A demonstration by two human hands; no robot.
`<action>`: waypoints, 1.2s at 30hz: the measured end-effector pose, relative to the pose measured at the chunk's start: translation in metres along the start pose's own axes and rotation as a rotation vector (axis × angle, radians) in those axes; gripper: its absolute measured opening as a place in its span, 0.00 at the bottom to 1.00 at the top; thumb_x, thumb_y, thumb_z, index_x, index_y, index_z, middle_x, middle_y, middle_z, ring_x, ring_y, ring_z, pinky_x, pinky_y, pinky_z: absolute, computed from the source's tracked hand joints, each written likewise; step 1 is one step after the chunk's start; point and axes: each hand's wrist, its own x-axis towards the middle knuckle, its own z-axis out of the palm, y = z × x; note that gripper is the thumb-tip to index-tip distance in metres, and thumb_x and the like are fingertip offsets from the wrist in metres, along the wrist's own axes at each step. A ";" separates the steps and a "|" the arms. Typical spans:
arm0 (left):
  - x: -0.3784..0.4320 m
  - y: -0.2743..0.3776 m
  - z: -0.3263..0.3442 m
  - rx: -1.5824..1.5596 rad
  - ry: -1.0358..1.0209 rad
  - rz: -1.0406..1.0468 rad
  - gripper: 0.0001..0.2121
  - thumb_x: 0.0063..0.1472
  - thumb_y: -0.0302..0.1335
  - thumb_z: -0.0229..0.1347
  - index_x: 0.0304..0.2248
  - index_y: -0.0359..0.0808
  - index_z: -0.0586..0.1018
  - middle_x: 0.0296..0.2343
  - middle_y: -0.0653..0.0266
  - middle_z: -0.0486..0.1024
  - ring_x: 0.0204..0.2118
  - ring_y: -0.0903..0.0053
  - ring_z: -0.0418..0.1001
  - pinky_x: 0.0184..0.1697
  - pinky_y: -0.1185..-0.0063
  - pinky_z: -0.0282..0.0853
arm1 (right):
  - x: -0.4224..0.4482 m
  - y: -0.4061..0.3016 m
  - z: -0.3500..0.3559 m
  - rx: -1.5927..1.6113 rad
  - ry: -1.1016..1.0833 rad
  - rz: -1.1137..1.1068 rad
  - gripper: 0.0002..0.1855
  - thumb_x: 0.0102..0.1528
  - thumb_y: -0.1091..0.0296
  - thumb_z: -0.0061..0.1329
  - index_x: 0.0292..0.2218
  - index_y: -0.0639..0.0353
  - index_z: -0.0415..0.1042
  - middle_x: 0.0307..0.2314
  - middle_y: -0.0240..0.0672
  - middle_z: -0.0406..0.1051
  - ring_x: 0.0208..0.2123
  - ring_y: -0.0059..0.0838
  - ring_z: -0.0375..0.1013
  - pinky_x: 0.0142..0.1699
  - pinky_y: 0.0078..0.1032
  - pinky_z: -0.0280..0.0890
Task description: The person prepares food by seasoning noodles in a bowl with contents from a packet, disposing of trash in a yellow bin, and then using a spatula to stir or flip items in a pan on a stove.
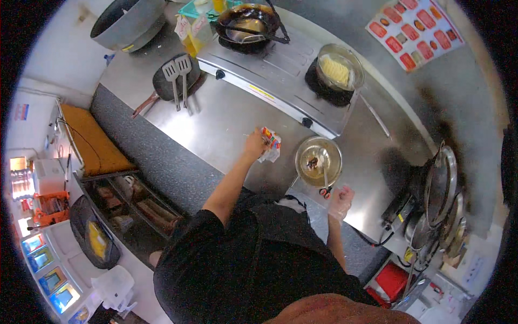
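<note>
My left hand grips a crumpled white packet with red and yellow print, above the steel counter. To the right of it stands a round metal bowl, with a spoon and some dark brown stuff inside. My right hand, in a clear plastic glove, is just below the bowl with its fingers curled; whether anything is in it cannot be told. Scissors with red and black handles lie between the bowl and that hand.
A two-burner gas stove carries a dark wok and a pot holding a pale noodle block. Two slotted turners rest across a frying pan at the upper left. Sieves hang at the right.
</note>
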 end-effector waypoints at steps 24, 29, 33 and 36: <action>-0.334 0.022 -0.053 -1.305 0.451 -0.465 0.13 0.54 0.28 0.65 0.39 0.34 0.80 0.32 0.67 0.80 0.33 0.82 0.75 0.37 0.78 0.73 | -0.068 -0.002 0.225 -0.257 -1.456 -0.325 0.30 0.58 0.50 0.51 0.53 0.61 0.63 0.49 0.41 0.66 0.50 0.37 0.67 0.52 0.33 0.65; -0.471 0.090 -0.007 -1.432 0.871 -0.556 0.16 0.54 0.28 0.65 0.42 0.35 0.78 0.35 0.70 0.78 0.37 0.83 0.73 0.43 0.77 0.71 | -0.186 0.017 0.173 -0.580 -2.046 0.182 0.31 0.60 0.45 0.42 0.57 0.55 0.60 0.50 0.38 0.65 0.49 0.39 0.68 0.46 0.44 0.70; -0.613 0.099 0.064 -1.339 1.270 -0.659 0.19 0.55 0.26 0.63 0.46 0.37 0.74 0.37 0.70 0.77 0.39 0.82 0.73 0.45 0.77 0.70 | -0.347 0.036 0.098 -0.892 -2.350 -0.224 0.24 0.62 0.49 0.43 0.51 0.57 0.65 0.40 0.34 0.71 0.41 0.29 0.72 0.40 0.38 0.70; -0.727 0.152 0.099 -1.462 1.571 -0.428 0.17 0.56 0.21 0.60 0.45 0.36 0.74 0.38 0.68 0.77 0.40 0.81 0.74 0.44 0.76 0.71 | -0.450 0.042 -0.005 -0.955 -2.496 -0.186 0.19 0.60 0.58 0.49 0.49 0.56 0.65 0.36 0.30 0.72 0.35 0.25 0.74 0.28 0.29 0.75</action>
